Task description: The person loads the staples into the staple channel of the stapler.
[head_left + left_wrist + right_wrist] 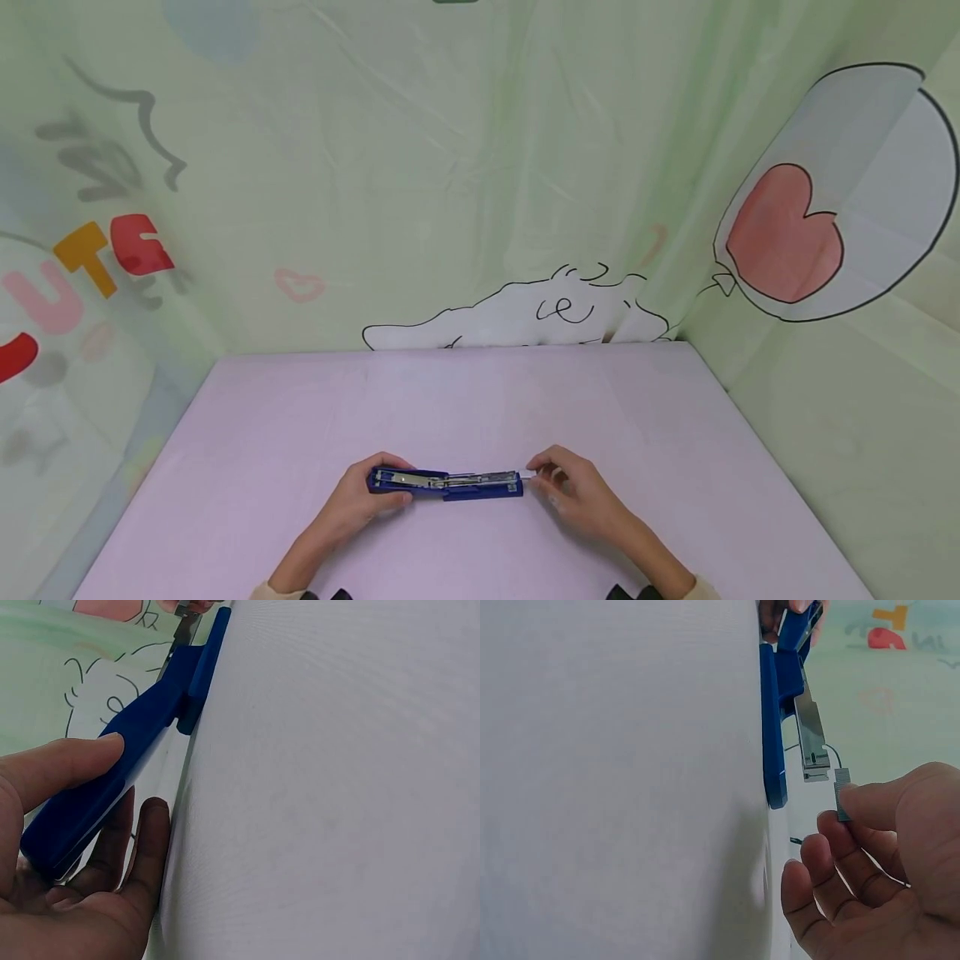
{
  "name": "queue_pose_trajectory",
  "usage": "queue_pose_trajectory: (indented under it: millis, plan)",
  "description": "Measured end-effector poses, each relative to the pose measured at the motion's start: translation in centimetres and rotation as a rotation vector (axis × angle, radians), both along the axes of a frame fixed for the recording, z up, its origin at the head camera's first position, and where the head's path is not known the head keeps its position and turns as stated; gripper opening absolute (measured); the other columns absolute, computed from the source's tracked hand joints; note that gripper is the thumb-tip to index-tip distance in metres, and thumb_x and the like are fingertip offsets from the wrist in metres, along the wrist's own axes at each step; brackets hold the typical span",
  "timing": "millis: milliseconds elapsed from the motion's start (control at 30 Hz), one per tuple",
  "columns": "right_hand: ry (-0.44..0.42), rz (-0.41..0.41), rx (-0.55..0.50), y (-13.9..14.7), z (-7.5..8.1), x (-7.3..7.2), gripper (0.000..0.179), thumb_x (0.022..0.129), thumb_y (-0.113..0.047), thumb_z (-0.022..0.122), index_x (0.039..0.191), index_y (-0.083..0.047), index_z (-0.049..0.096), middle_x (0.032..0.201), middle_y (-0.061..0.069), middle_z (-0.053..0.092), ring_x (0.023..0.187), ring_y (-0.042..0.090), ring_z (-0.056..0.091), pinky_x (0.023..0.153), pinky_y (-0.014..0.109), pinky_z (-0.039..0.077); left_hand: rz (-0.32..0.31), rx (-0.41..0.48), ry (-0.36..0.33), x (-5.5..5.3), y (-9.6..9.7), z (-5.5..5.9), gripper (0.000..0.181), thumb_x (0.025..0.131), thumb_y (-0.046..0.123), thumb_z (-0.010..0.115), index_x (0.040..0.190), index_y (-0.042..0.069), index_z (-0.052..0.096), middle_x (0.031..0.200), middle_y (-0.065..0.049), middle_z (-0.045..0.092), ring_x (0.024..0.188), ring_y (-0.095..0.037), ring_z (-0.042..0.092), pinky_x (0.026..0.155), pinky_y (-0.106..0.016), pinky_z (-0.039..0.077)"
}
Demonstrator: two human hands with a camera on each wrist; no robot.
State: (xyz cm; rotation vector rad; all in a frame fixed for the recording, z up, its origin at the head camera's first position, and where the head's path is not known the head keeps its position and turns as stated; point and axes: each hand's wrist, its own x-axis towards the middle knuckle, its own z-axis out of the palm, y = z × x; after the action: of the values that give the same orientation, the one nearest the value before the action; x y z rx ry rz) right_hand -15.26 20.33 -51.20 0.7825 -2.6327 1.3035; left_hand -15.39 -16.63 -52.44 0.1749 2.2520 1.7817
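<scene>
blue stapler (pixel 483 492) gripped in left hand (pixel 356 497), staples (pixel 841 780) between right fingertips (pixel 859 802)

Coloured letters "UTE" (pixel 90 254) on left curtain (pixel 90 379)

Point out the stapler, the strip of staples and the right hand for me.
Stapler (pixel 154 710): left wrist view, on its blue handle.
Strip of staples (pixel 842 781): right wrist view, on its ridged end above the thumb.
Right hand (pixel 581 497): head view, on the middle of the hand.
</scene>
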Motion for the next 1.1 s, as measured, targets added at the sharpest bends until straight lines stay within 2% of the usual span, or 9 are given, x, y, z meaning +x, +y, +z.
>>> queue_pose_trajectory:
  millis: [333,500,867,1100]
  plan:
    - [0.029,0.044,-0.037,-0.6,-0.2,0.2,0.022,0.092,0.004,0.075,0.111,-0.007,0.069,0.101,0.004,0.072,0.087,0.002,0.059,0.073,0.022,0.056,-0.009,0.026,-0.021,0.0,-0.1,-0.1,0.047,0.085,0.011,0.087,0.127,0.004,0.068,0.13,-0.016,0.071,0.112,-0.019,0.064,0.089,-0.02,0.053]
    - [0.023,0.03,-0.031,-0.8,-0.3,0.2,0.021,0.094,0.002,0.075,0.111,-0.008,0.069,0.102,0.001,0.071,0.087,0.001,0.059,0.074,0.021,0.055,-0.013,0.041,-0.027,0.0,-0.1,-0.2,0.047,0.085,0.01,0.087,0.128,0.003,0.068,0.131,-0.017,0.07,0.112,-0.019,0.064,0.089,-0.021,0.054]
    - [0.018,-0.005,-0.01,-1.2,-0.6,0.0,0.023,0.093,0.004,0.074,0.111,-0.009,0.069,0.102,0.0,0.071,0.088,-0.002,0.058,0.075,0.021,0.056,0.005,0.005,-0.015,-0.1,-0.1,-0.2,0.046,0.084,0.012,0.088,0.125,0.006,0.07,0.129,-0.015,0.072,0.111,-0.019,0.064,0.088,-0.021,0.052]
    - [0.067,0.015,-0.026,-1.4,-0.6,0.0,0.021,0.093,0.005,0.074,0.11,-0.006,0.069,0.102,0.003,0.072,0.087,0.0,0.058,0.074,0.022,0.056,0.003,0.014,-0.021,-0.1,-0.1,-0.3,0.046,0.084,0.013,0.089,0.126,0.005,0.07,0.129,-0.015,0.073,0.111,-0.018,0.065,0.088,-0.02,0.053]
